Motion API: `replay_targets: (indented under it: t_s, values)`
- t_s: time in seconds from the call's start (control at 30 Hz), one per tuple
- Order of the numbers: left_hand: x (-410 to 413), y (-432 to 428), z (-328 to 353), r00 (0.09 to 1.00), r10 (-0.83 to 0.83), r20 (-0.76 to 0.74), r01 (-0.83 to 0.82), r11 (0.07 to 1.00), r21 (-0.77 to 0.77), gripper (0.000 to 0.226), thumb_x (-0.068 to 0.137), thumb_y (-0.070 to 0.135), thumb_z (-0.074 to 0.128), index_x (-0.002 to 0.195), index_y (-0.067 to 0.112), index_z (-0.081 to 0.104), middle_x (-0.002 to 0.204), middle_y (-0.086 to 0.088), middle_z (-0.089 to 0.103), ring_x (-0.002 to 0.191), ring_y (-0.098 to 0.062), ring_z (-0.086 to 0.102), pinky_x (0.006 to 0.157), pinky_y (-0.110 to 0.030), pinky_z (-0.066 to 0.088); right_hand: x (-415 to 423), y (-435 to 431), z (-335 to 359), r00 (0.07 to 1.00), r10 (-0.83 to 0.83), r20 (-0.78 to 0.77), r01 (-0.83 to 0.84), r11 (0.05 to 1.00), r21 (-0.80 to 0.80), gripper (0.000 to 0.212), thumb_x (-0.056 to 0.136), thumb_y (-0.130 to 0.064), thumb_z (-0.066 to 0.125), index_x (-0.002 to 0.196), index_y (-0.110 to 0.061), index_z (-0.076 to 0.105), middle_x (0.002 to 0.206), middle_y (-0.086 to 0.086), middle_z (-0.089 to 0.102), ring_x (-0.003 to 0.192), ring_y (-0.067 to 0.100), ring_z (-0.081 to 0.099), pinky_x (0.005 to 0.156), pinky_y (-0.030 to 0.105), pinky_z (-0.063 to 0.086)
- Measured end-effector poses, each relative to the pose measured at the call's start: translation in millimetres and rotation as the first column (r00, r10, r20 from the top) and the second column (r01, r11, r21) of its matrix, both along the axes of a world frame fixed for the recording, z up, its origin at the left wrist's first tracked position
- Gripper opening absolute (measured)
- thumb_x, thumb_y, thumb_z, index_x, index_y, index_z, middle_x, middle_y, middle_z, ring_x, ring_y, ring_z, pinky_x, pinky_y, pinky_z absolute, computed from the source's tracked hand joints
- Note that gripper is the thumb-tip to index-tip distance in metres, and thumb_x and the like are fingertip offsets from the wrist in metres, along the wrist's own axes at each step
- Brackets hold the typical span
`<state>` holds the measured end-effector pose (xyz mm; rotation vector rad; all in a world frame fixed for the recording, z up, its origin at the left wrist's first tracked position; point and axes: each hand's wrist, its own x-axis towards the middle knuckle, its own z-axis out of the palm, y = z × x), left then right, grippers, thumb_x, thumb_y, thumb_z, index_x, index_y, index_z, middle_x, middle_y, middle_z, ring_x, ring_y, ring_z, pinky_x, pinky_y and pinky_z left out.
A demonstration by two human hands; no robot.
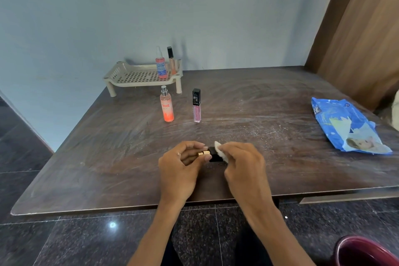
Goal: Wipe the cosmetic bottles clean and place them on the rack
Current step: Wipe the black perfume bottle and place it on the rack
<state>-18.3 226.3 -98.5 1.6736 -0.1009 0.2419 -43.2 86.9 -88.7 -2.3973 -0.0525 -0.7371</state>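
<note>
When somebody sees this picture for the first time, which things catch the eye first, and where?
First the hands at the near middle of the table: the left hand grips a black and gold case, the right hand holds a white wipe against it. Then the bright blue wipes pack at the right edge and the beige rack by the far wall, holding two bottles.

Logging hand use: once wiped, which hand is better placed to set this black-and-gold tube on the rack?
Probably left: the left hand grips the tube and the rack stands back-left; the right hand holds the wipe.
</note>
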Motion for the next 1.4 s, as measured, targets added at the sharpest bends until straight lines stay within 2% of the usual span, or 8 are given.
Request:
replay_targets:
  t_s: [0.07, 0.23, 0.33, 0.47, 0.63, 0.77, 1.03, 1.4]
  values:
    - [0, -1, 1, 1.000, 0.003, -0.003, -0.003, 1.000, 0.007, 0.026, 0.073, 0.006, 0.086, 0.096, 0.014, 0.074, 0.087, 0.006, 0.079, 0.083, -0.005, 0.076, 0.076, -0.015, 0.058, 1, -13, 0, 0.999, -0.047, -0.024, 0.047, 0.999, 0.012, 0.030, 0.076, 0.015, 0.065, 0.095, -0.006, 0.076, 0.087, 0.002, 0.072, 0.082, 0.016, 0.060, 0.070, 0.015, 0.045]
    - [-1, -1, 2, 1.000, -0.002, -0.003, 0.003, 1.000, 0.013, 0.027, 0.072, 0.007, 0.086, 0.095, 0.013, 0.074, 0.087, 0.006, 0.079, 0.083, -0.005, 0.076, 0.076, -0.015, 0.058, 5, -10, -2, 0.997, -0.071, -0.013, 0.070, 0.996, -0.059, 0.025, 0.076, 0.014, 0.064, 0.089, -0.005, 0.075, 0.084, 0.004, 0.072, 0.080, 0.022, 0.057, 0.064, 0.029, 0.050]
    - [-1, 0, 3, 1.000, -0.005, -0.014, 0.005, 1.000, 0.000, 0.027, 0.072, 0.005, 0.086, 0.095, 0.012, 0.074, 0.087, 0.004, 0.079, 0.083, -0.006, 0.076, 0.076, -0.016, 0.058, 4, 8, 1, 1.000, -0.002, 0.024, 0.004, 0.996, -0.085, 0.034, 0.071, 0.016, 0.068, 0.097, -0.005, 0.074, 0.091, 0.003, 0.073, 0.085, 0.022, 0.060, 0.068, 0.023, 0.047]
    - [-1, 1, 2, 1.000, -0.017, -0.027, 0.016, 1.000, -0.021, 0.027, 0.072, 0.003, 0.086, 0.095, 0.011, 0.074, 0.087, 0.002, 0.080, 0.084, -0.009, 0.077, 0.078, -0.020, 0.060, 5, 8, 1, 0.997, 0.060, 0.041, -0.058, 0.997, -0.047, 0.033, 0.072, 0.016, 0.069, 0.095, -0.007, 0.075, 0.091, 0.002, 0.072, 0.086, 0.023, 0.061, 0.069, 0.031, 0.055]
    - [-1, 0, 1, 1.000, -0.010, -0.027, 0.010, 1.000, 0.002, 0.026, 0.073, 0.008, 0.086, 0.095, 0.016, 0.074, 0.088, 0.007, 0.080, 0.085, -0.007, 0.076, 0.079, -0.019, 0.059, 4, -16, -5, 0.999, -0.037, -0.023, 0.038, 0.999, 0.024, 0.028, 0.079, 0.013, 0.064, 0.093, -0.009, 0.076, 0.086, -0.002, 0.071, 0.081, 0.014, 0.057, 0.067, 0.014, 0.043]
    - [0, 0, 1, 1.000, -0.020, -0.023, 0.020, 1.000, 0.003, 0.026, 0.074, 0.008, 0.086, 0.095, 0.016, 0.074, 0.089, 0.007, 0.080, 0.085, -0.007, 0.076, 0.079, -0.019, 0.059, 5, -12, -4, 0.997, -0.074, 0.012, 0.074, 0.997, -0.003, 0.026, 0.077, 0.015, 0.064, 0.092, -0.004, 0.075, 0.083, 0.003, 0.071, 0.079, 0.017, 0.057, 0.065, 0.014, 0.040]
    - [0, 2, 2, 1.000, -0.007, -0.019, 0.007, 1.000, -0.012, 0.025, 0.072, 0.002, 0.086, 0.092, 0.013, 0.075, 0.087, 0.003, 0.079, 0.083, -0.009, 0.076, 0.077, -0.021, 0.060, 10, 19, 1, 0.994, 0.110, 0.021, -0.108, 0.991, -0.082, 0.032, 0.070, 0.014, 0.070, 0.090, -0.010, 0.076, 0.086, 0.000, 0.071, 0.083, 0.021, 0.058, 0.066, 0.026, 0.049]
    - [0, 0, 2, 1.000, -0.010, 0.007, 0.010, 1.000, -0.011, 0.025, 0.072, 0.003, 0.087, 0.090, 0.012, 0.073, 0.085, 0.005, 0.079, 0.082, -0.006, 0.076, 0.072, -0.015, 0.057, 8, -17, 3, 1.000, -0.023, -0.001, 0.023, 0.999, -0.046, 0.021, 0.078, 0.013, 0.065, 0.084, -0.005, 0.075, 0.075, 0.006, 0.071, 0.067, 0.024, 0.061, 0.061, 0.043, 0.053]
